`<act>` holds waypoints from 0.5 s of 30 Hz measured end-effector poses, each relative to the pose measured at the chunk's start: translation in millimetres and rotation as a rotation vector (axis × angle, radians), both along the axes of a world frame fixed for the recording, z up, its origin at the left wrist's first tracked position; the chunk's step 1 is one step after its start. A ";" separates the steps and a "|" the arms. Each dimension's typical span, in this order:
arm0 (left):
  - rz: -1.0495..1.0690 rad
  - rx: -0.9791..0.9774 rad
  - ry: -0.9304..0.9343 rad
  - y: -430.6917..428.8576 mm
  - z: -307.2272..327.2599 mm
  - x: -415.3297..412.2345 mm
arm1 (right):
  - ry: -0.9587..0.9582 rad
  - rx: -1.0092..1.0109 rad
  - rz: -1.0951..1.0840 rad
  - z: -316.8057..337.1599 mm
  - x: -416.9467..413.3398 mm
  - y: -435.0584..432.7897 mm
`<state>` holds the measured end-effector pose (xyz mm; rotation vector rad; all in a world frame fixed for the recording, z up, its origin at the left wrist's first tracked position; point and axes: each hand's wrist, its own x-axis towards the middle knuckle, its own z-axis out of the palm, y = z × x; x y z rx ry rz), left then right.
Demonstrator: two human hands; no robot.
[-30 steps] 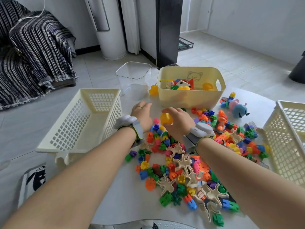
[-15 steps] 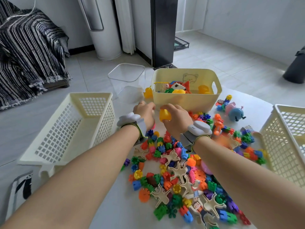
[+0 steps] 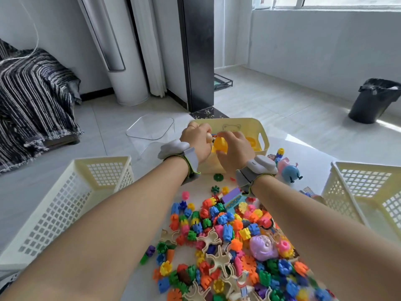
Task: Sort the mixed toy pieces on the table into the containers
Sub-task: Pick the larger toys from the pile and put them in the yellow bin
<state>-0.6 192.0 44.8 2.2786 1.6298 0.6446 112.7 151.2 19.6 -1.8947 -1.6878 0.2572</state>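
Yellow plastic toy piece pinched by right hand over yellow plastic bin; left hand grip unclear. Early drop cd miss.

1 view: wide-angle head camera, worn above the near edge of the table, facing forward and pitched down. Frame centre lands just beside the yellow toy piece, between the left hand and the right hand. Close range: both forearms enter from the 2 bottom corners, the toy pile fills the lower middle, and the left lattice basket and right lattice basket are each cropped by a frame edge. The far field climbs over the floor to the black waste bin and a window strip at the top.
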 end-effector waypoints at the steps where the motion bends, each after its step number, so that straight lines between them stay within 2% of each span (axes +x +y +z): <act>1: 0.002 -0.003 0.000 3.1 -1.2 2.3 | -0.008 0.003 -0.016 -0.5 2.7 4.2; 5: 0.012 -0.022 0.016 12.6 -5.6 6.9 | -0.045 0.033 -0.055 -1.9 11.4 19.8; 10: -0.030 -0.059 0.057 19.5 -15.5 5.5 | -0.134 -0.030 -0.046 -8.2 16.5 28.3; 15: 0.023 -0.032 0.032 20.7 -27.4 -6.1 | -0.207 -0.015 -0.081 -16.1 9.7 24.1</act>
